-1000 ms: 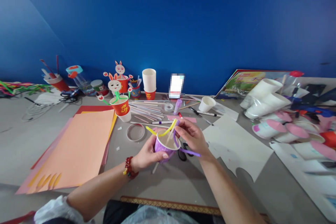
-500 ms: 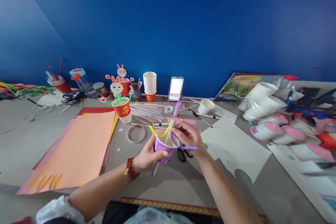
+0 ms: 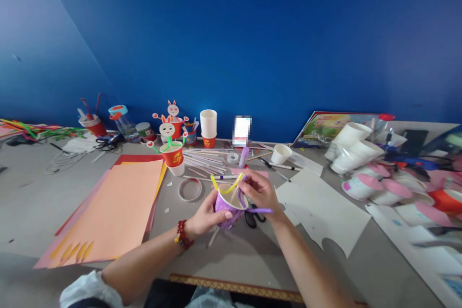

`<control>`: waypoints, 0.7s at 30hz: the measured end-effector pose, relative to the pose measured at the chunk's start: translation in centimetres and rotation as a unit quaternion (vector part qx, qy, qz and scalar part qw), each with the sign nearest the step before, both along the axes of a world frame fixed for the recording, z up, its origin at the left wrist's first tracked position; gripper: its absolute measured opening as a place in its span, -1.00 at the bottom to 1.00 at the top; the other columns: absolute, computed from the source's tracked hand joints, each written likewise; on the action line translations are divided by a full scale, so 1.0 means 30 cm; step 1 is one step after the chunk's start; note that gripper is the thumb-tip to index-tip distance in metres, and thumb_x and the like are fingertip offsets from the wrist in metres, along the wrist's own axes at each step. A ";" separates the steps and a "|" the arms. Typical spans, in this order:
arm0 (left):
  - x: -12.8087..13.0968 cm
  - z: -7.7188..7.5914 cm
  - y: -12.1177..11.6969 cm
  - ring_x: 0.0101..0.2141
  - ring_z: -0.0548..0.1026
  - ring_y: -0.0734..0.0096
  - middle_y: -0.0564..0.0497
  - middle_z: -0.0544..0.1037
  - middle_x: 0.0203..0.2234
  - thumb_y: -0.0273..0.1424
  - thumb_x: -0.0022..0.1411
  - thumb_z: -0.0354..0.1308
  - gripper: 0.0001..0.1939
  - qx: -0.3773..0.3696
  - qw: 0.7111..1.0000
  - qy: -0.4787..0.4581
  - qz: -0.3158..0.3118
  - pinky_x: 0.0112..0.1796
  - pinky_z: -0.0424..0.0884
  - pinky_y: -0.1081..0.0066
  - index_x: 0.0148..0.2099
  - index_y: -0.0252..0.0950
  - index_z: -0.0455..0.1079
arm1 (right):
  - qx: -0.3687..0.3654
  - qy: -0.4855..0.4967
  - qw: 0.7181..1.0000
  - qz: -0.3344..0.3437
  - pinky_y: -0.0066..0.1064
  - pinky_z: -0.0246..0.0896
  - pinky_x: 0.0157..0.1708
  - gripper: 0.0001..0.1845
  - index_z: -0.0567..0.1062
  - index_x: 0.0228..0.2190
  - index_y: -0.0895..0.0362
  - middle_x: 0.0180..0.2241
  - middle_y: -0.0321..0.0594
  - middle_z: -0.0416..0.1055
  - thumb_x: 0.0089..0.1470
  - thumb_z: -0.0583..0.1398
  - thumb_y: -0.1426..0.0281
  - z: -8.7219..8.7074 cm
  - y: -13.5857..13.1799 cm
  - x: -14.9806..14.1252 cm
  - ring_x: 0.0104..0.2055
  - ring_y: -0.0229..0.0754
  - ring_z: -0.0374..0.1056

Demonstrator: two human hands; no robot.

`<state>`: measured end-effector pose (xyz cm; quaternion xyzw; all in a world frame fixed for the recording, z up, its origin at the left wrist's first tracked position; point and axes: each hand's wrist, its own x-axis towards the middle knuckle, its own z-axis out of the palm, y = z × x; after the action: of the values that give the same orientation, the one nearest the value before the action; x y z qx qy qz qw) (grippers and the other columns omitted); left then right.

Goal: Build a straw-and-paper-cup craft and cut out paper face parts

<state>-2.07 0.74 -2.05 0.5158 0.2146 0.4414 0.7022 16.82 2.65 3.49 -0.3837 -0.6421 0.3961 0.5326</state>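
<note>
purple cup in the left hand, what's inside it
A pale stick and parts of a yellow strip and a purple strip show within the purple cup's mouth. The near wall hides the bottom and anything lying there.

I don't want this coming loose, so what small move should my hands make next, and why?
I'd probably press the top of the purple strand against the yellow strand with the right hand: it seems to pinch the purple one there, beside the yellow tip, while the left hand holds the purple cup.
</note>
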 end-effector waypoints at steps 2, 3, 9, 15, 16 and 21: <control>-0.001 0.003 0.000 -0.29 0.55 0.30 -0.12 0.54 -0.13 -0.16 0.03 0.44 -0.29 -0.010 1.000 -0.008 -0.019 -0.25 0.50 0.35 0.17 -0.25 0.31 | 0.007 -0.005 1.000 -0.001 -0.44 0.28 -0.44 -0.77 0.53 -0.41 0.12 -0.43 -0.25 0.37 0.15 0.27 0.21 0.008 0.000 0.003 -0.42 -0.23 0.29; 0.000 0.005 0.000 -0.30 0.56 0.31 -0.10 0.54 -0.16 -0.17 0.03 0.45 -0.30 -0.014 0.999 -0.014 -0.026 -0.27 0.51 0.34 0.17 -0.24 0.31 | 0.006 -0.009 1.000 0.005 -0.44 0.28 -0.44 -0.77 0.53 -0.40 0.12 -0.43 -0.25 0.37 0.15 0.27 0.21 0.014 0.000 0.003 -0.42 -0.23 0.29; 0.005 0.019 0.000 -0.29 0.58 0.28 -0.12 0.56 -0.17 -0.16 0.03 0.45 -0.30 -0.014 0.999 -0.030 -0.020 -0.28 0.54 0.33 0.16 -0.25 0.32 | 0.011 -0.029 0.999 0.020 -0.45 0.26 -0.47 -0.74 0.52 -0.40 0.12 -0.42 -0.24 0.37 0.16 0.26 0.19 0.069 -0.004 0.001 -0.43 -0.23 0.28; 0.011 0.033 0.003 -0.26 0.56 0.30 -0.11 0.54 -0.13 -0.17 0.05 0.44 -0.31 0.014 1.000 -0.021 -0.009 -0.22 0.50 0.33 0.18 -0.23 0.33 | 0.025 -0.073 0.996 0.035 -0.42 0.28 -0.42 -0.75 0.53 -0.40 0.11 -0.35 -0.18 0.43 0.19 0.24 0.19 0.110 -0.011 0.021 -0.37 -0.18 0.33; 0.012 0.035 0.005 -0.21 0.55 0.27 -0.12 0.53 -0.08 -0.17 0.04 0.44 -0.31 0.018 1.000 -0.016 -0.001 -0.17 0.49 0.31 0.18 -0.23 0.34 | 0.029 -0.075 0.996 0.033 -0.41 0.28 -0.41 -0.74 0.53 -0.39 0.11 -0.34 -0.18 0.43 0.19 0.24 0.19 0.114 -0.011 0.025 -0.37 -0.18 0.34; 0.023 0.038 0.011 -0.09 0.50 0.17 -0.14 0.52 -0.03 -0.13 0.01 0.45 -0.25 0.029 1.000 0.005 -0.002 -0.03 0.41 0.21 0.20 -0.24 0.34 | 0.023 -0.068 0.996 0.051 -0.42 0.27 -0.40 -0.75 0.53 -0.40 0.10 -0.34 -0.20 0.42 0.19 0.25 0.19 0.128 0.000 0.034 -0.39 -0.21 0.32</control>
<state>-1.39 1.08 -0.90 0.5383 0.2044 0.4433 0.6869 17.84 2.64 7.34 -0.3640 -0.7046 0.3811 0.4751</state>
